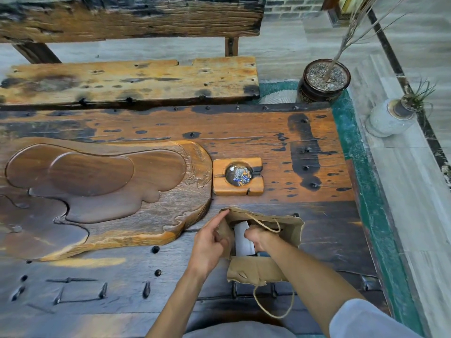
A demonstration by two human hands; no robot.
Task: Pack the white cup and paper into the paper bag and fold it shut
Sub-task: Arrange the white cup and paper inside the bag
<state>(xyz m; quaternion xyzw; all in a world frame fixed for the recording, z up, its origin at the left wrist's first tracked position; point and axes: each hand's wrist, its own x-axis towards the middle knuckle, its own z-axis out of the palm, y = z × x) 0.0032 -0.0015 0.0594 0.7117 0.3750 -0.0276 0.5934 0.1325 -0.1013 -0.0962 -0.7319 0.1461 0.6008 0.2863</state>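
Dark old wood makes up the tabletop (280, 142), and the paper bag (290, 230) stands open near its front edge. Left hand (210, 242) pinches the bag's left wall. Right hand (260, 236) is inside, fingers curled, maybe around something white (241, 236), cup or paper.

Landmark: paper bag (266, 269), mouth open upward.
Beyond bag: wooden ashtray (238, 176), near.
Left of bag: carved tea tray (105, 191).
Right of bag: bare tabletop (327, 230).
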